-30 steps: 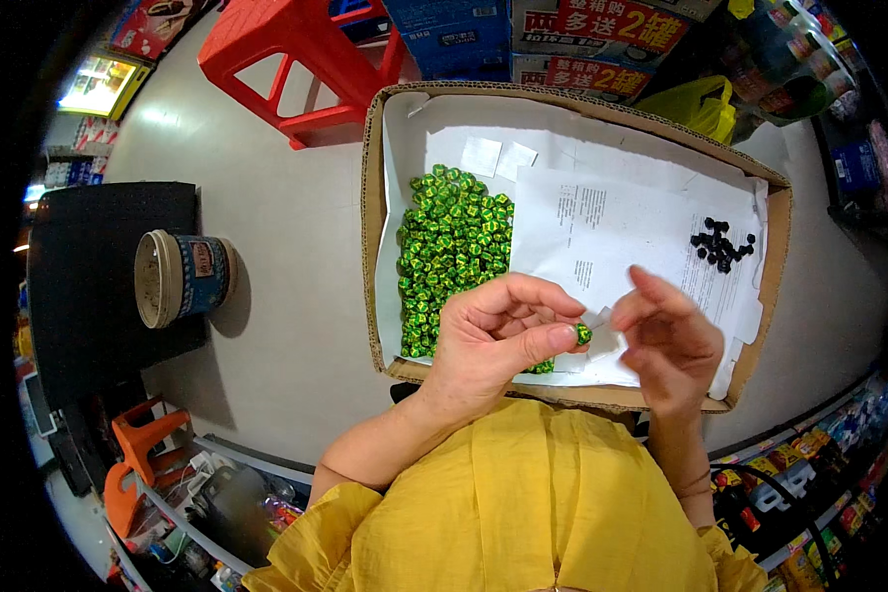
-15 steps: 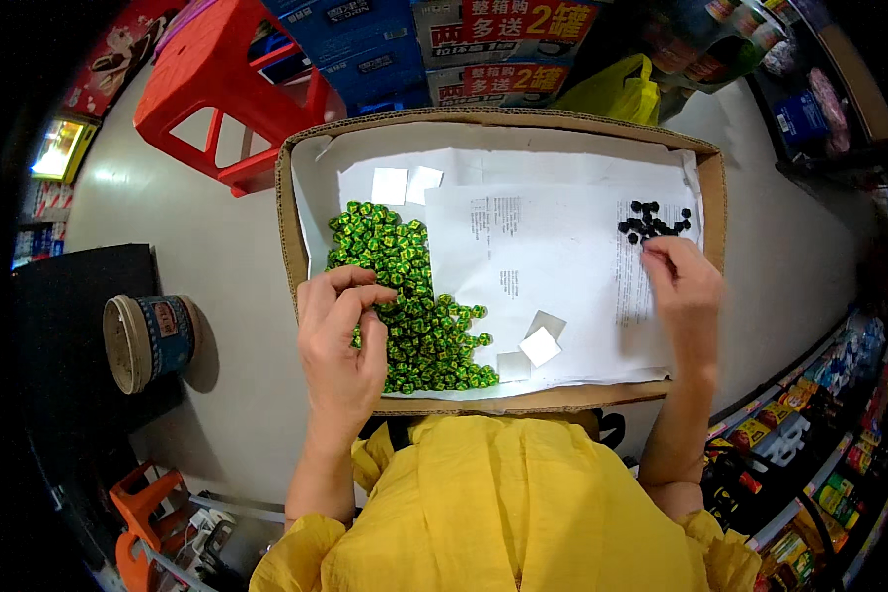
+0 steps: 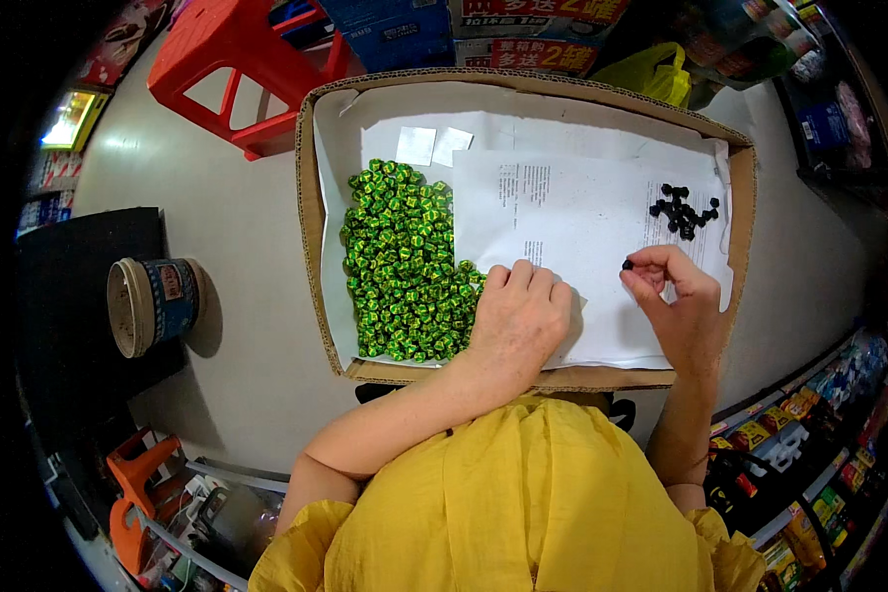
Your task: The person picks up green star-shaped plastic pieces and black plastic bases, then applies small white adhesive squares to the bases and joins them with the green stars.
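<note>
In the head view, the right hand [image 3: 683, 301] has a small black piece [image 3: 628, 264] pinched between thumb and forefinger, up above the printed sheet [image 3: 592, 222] and apart from the black cluster [image 3: 683, 212] near the box's right side. So the step in hand looks like the handling of one single piece, and the next move, as I judge it, calls for a light, steady pinch on something this tiny, plus a free pair of fingertips on the other side.

And over there, the left hand [image 3: 523, 314] is back-up, fingers bent and pointing down at the lower right edge of the green pile [image 3: 400, 266]! Its fingertips are hidden beneath, so whether it grips anything, I cannot tell.

Now the materials! The green pieces are little faceted nuggets with yellow markings, shiny, heaped several deep on the left of the cardboard box [image 3: 309, 197]. The black ones are darker, knobbly, loosely scattered. Beneath it all, smooth white paper lining, lightly creased, with the printed sheet laid on top. Two flat, thin pale squares [image 3: 416, 146] lie just above the pile, crisp at the corners. Round pieces like these could roll, I'd say, if the pinch slips. Beyond the cardboard wall, a red plastic stool [image 3: 222, 59] stands on the floor.
</note>
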`<state>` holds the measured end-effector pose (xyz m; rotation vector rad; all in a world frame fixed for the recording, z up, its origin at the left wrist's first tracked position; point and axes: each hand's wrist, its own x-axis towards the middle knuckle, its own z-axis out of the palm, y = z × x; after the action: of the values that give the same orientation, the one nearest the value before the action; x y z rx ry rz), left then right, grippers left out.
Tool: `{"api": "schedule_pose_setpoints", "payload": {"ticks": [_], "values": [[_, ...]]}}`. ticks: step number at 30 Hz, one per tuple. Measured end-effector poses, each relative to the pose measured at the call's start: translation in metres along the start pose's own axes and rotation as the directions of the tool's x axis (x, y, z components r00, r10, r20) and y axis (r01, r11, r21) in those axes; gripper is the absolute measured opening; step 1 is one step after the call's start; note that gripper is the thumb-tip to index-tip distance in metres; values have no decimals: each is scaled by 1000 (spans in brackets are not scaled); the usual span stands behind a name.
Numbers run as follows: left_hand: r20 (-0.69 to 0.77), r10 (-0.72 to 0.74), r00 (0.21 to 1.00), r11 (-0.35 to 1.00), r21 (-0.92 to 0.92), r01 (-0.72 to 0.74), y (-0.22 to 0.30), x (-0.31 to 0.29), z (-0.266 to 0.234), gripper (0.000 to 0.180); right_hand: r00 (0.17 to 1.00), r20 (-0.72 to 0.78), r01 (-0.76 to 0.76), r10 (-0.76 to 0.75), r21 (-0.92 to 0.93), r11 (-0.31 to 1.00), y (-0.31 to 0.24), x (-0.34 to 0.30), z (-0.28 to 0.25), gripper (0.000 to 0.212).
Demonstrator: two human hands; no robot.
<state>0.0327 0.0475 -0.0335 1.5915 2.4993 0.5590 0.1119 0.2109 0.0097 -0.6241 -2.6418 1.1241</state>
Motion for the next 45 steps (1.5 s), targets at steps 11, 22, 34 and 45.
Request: {"api": "schedule_pose_setpoints", "payload": {"ticks": [11, 22, 34, 45], "values": [[-88, -152, 984, 988, -2, 153, -6, 8, -5, 38, 998, 67, -29, 19, 149, 988, 3, -13, 10, 14], [-97, -188, 978, 982, -44, 184, -17, 5, -8, 26, 996, 84, 10, -25, 183, 983, -2, -14, 17, 14], [155, -309, 938, 711, -618, 336, -19, 1, -30, 22, 994, 71, 69, -86, 212, 975, -4, -14, 21, 17], [287, -352, 891, 216, -901, 375, -18, 0, -38, 21, 922, -13, 385, -387, -70, 920, -20, -14, 30, 26]]}}
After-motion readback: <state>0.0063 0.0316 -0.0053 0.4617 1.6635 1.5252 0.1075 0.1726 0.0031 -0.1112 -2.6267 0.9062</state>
